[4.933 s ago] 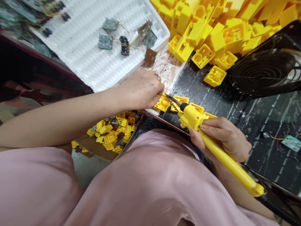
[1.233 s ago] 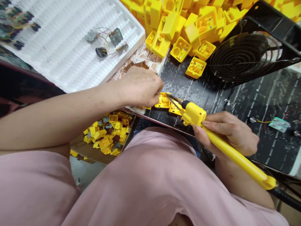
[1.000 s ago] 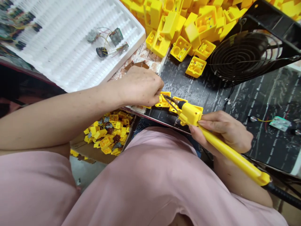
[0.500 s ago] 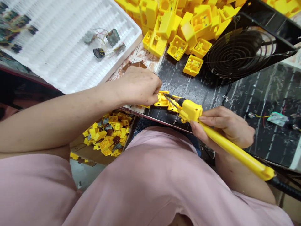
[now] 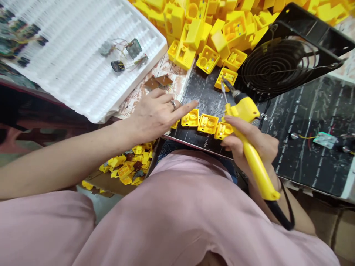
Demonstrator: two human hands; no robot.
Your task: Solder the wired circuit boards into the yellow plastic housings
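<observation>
My right hand [image 5: 253,142] grips a yellow soldering iron [image 5: 253,162] with a trigger-style head and a thin feed tube beside its tip. The tip reaches over a small yellow plastic case [image 5: 226,78] in front of the fan; whether it touches cannot be made out. My left hand [image 5: 159,111] holds nothing, with its index finger stretched out above a row of open yellow cases. In that row are a left case [image 5: 190,118], a middle case [image 5: 208,123] and a right case [image 5: 224,130], the last partly behind my right hand.
A black fan [image 5: 273,66] stands at the back right, beside a heap of yellow cases [image 5: 194,33]. At left is a white foam tray [image 5: 77,55] with wired circuit parts. Brown boards [image 5: 158,81] lie near my left hand. A box of yellow pieces [image 5: 127,166] sits below the table edge.
The soldering iron has swung from the left case in the row up to the case near the fan. My left hand has drawn back left and its fingers have opened out.
</observation>
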